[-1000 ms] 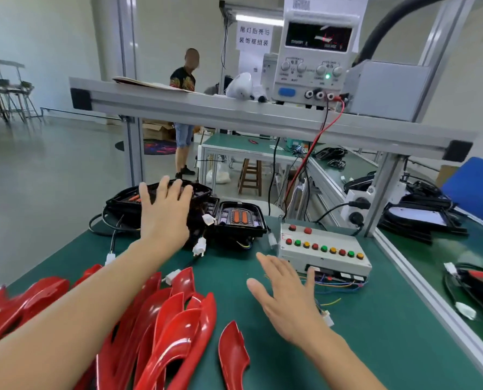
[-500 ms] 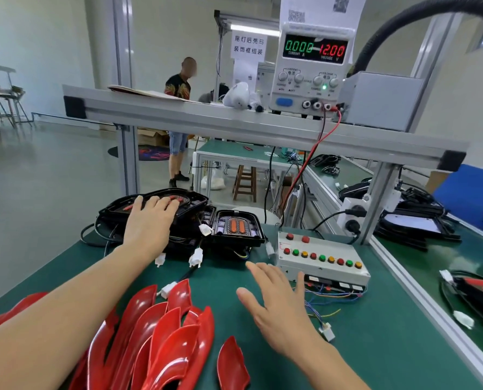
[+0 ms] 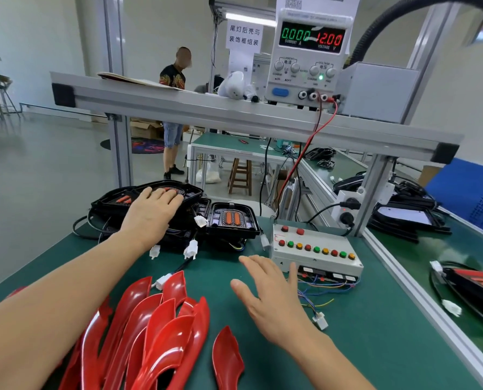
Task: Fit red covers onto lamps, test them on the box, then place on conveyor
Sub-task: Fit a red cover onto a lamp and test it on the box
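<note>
**Bench layout**

The lamps (image 3: 150,204) lie at the table's (image 3: 375,347) far left, the left hand (image 3: 153,209) upon them. The test box (image 3: 316,249) sits to their right. The covers (image 3: 150,333) are heaped nearest, left of the right hand (image 3: 274,299).

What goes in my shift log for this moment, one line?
left hand: resting on black lamp | right hand: open over table | red covers: untouched

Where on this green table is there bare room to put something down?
Bare mat lies near the front edge, right of the single red cover, below the button box and its wires. Crowded: the pile of red covers front left, the black lamps behind.
</note>
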